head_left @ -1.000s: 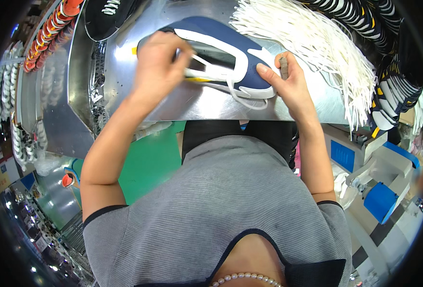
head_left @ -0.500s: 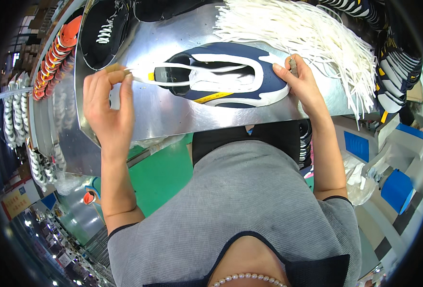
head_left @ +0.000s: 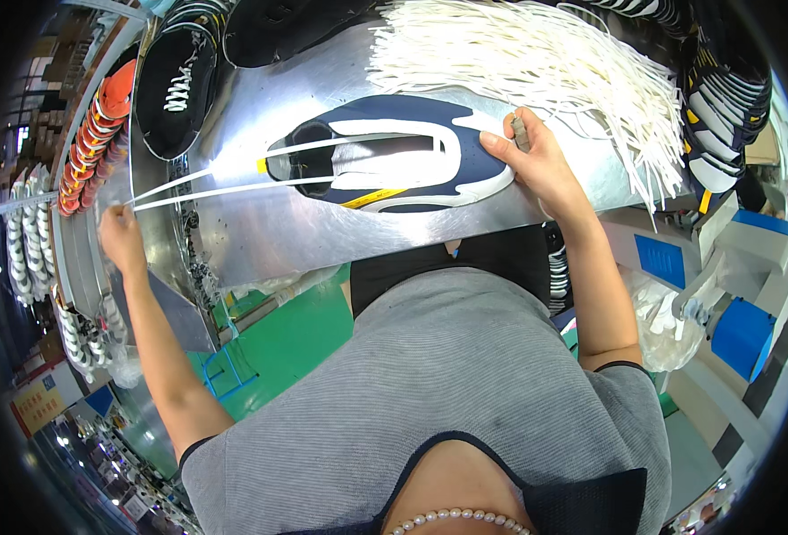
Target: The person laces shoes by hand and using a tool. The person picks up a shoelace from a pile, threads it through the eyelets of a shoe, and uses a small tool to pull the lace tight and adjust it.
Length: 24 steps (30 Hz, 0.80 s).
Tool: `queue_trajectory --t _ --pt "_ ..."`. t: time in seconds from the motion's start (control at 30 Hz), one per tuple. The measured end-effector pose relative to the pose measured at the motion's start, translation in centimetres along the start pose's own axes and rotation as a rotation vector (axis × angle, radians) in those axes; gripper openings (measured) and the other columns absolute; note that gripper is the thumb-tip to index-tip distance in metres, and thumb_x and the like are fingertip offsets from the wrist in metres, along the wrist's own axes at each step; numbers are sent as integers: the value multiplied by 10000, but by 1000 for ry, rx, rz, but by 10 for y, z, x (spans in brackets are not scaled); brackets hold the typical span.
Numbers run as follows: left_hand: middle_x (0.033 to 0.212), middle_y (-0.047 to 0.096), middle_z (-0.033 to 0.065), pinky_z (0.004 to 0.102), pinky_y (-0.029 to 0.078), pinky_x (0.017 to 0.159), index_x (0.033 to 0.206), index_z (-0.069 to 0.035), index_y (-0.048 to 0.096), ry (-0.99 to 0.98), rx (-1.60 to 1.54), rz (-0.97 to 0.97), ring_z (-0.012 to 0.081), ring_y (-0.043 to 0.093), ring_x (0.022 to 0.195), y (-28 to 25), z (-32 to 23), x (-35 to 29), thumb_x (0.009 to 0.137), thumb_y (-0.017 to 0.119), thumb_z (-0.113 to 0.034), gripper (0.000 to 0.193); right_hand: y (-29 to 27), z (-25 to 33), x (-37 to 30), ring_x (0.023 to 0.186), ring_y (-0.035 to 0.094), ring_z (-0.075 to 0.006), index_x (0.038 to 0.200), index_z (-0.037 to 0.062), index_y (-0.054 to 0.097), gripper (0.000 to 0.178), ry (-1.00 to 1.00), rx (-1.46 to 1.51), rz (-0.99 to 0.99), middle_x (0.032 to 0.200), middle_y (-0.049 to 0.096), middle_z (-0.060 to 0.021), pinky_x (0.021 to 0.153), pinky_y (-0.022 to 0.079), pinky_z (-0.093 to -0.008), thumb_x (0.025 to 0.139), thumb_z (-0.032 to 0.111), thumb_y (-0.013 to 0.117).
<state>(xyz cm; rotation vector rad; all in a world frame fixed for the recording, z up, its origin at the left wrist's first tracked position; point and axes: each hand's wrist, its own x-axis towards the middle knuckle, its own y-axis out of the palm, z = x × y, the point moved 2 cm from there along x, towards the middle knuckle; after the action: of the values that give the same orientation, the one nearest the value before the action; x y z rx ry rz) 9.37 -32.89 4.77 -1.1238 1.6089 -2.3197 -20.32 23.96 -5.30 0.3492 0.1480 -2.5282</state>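
A navy and white shoe upper (head_left: 403, 107) with a yellow stripe lies sideways on the metal table (head_left: 269, 234). Its toe points right. My right hand (head_left: 544, 168) grips that toe, thumb on top and the other fingers partly hidden. A small grey piece (head_left: 520, 134) shows at its index finger; whether this is a tool or a wrap I cannot tell. Far to the left, my left hand (head_left: 123, 239) is closed on a white shoelace (head_left: 233, 189). Two strands run taut from it over the heel opening to the front of the tongue.
A heap of loose white laces (head_left: 528, 67) covers the back right of the table. Black shoe uppers (head_left: 175, 94) sit at the back left. Orange shoe parts (head_left: 99, 134) line a rack at left. Stacked dark uppers (head_left: 724, 116) stand at right, above a machine with blue panels (head_left: 742, 348).
My left hand has pulled far to the left and slightly down, drawing out longer, straight lace strands. The shoe upper and my right hand appear slightly further left.
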Motion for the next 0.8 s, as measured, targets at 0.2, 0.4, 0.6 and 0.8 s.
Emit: queue_trajectory --t 0.2,0.4,0.6,0.8 --pt "1139 653 162 337 457 910 919 -12 679 617 -1531 605 250 622 1018 -134 -322 -23 851 636 -32 83 1 5 5 766 460 -111 899 59 520 308 -71 -351 -36 809 525 -35 698 414 -259 925 311 694" --pt "1300 569 179 355 434 983 869 -8 685 396 -1318 379 251 502 1228 -118 -368 -7 825 712 -35 59 -3 39 -9 818 570 -103 1005 16 650 168 -216 -284 -254 808 601 -50 760 457 -258 955 174 625" --pt "1165 635 101 328 451 910 871 -28 696 464 -1172 286 232 558 1091 -95 -405 -23 798 746 -61 95 54 37 -13 838 558 -75 981 14 675 161 -242 129 71 870 625 5 753 445 -231 922 163 687" --pt "1046 673 157 403 486 886 1029 -9 671 401 -989 332 343 635 1020 -89 -369 -37 830 745 -133 246 55 30 -4 575 428 -21 1016 5 655 135 -108 272 59 740 576 39 514 335 -180 919 95 679"
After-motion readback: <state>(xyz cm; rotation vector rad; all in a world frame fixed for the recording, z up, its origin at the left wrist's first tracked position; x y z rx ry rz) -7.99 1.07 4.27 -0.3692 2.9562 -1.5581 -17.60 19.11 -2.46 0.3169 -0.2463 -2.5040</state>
